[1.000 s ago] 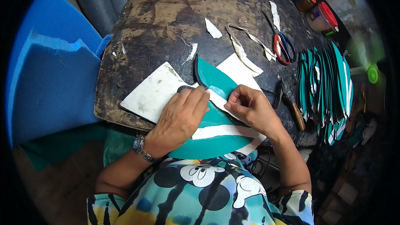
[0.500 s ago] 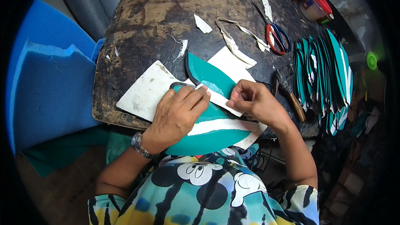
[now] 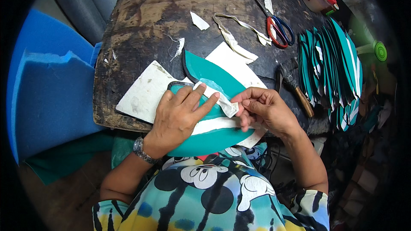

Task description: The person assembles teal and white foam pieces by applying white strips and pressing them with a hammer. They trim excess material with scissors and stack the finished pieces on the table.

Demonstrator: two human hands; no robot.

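Peeled further now, white strip (image 3: 216, 99) pinched by right hand (image 3: 263, 110); left hand (image 3: 180, 117) flat on teal piece (image 3: 214, 77)

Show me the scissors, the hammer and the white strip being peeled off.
scissors (image 3: 280, 30): head view, on the red and blue handles.
hammer (image 3: 295, 87): head view, where head meets wooden handle.
white strip (image 3: 218, 98): head view, on its lifted middle, between both hands.

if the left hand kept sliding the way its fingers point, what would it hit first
The left hand points right along the teal piece. First in line is the white strip already at its fingertips, then the right hand pinching that strip's end. Depth is unclear, so it might slide under the lifted strip.
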